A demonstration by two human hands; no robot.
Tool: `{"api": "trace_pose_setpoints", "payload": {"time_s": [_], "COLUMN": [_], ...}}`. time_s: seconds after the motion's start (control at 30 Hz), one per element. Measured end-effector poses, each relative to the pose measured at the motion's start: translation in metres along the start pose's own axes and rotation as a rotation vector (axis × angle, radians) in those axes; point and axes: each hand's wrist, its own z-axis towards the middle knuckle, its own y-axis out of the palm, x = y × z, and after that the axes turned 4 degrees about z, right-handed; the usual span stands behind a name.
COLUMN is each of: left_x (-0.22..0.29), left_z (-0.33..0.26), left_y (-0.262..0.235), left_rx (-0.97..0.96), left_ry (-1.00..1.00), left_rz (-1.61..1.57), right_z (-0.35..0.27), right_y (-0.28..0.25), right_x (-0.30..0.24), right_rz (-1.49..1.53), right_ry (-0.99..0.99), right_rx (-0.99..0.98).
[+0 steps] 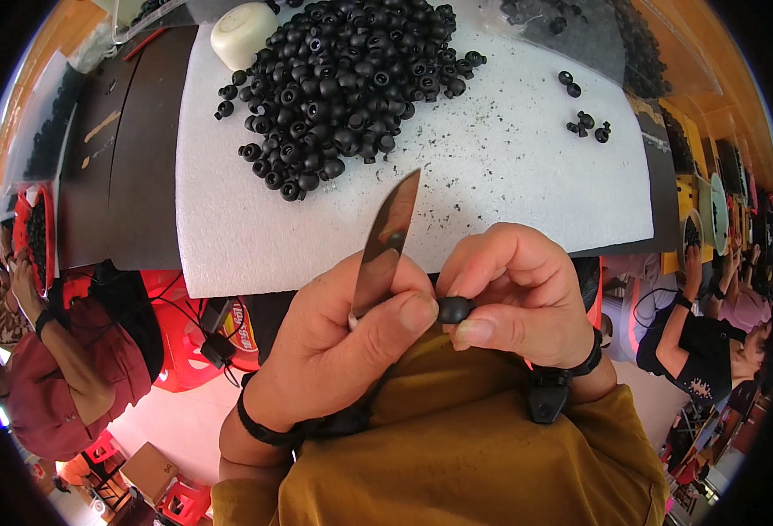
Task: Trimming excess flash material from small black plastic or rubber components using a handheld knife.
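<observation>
My left hand [338,337] is closed round a small knife [388,241], its handle hidden in the palm. The shiny blade points up and away, over the near edge of the white foam sheet [228,223]. Between the thumb and forefinger of my right hand [527,302] is a small round black part [455,309], which looks like rubber or plastic. My left thumb tip meets the left end of this part. Ahead of my hands lies a large heap of similar black parts [342,88].
Several loose black parts [586,123] lie at the sheet's right, with dark crumbs scattered mid-sheet. A cream-coloured round object [244,37] stands beside the heap. Clear plastic bags [570,35] are at the far right. Other people sit left and right; a red stool [171,351] is at left.
</observation>
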Motion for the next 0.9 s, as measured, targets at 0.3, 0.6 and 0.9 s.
{"api": "trace_pose_setpoints", "payload": {"time_s": [0.3,0.6,0.9], "left_x": [-0.002,-0.003,-0.004], "left_z": [0.004,0.005,0.007], "left_y": [0.0,0.007,0.01], "left_rx": [0.079,0.17,0.157], "left_ry": [0.125,0.447,0.45], "left_rz": [0.334,0.941,0.971], "right_z": [0.0,0.004,0.004], "right_y": [-0.002,-0.005,-0.005], "right_x": [0.0,0.007,0.008], "right_rz": [0.021,0.031,-0.112], "right_ry": [-0.057,-0.126,-0.209], "right_rx": [-0.012,-0.011,-0.039]}}
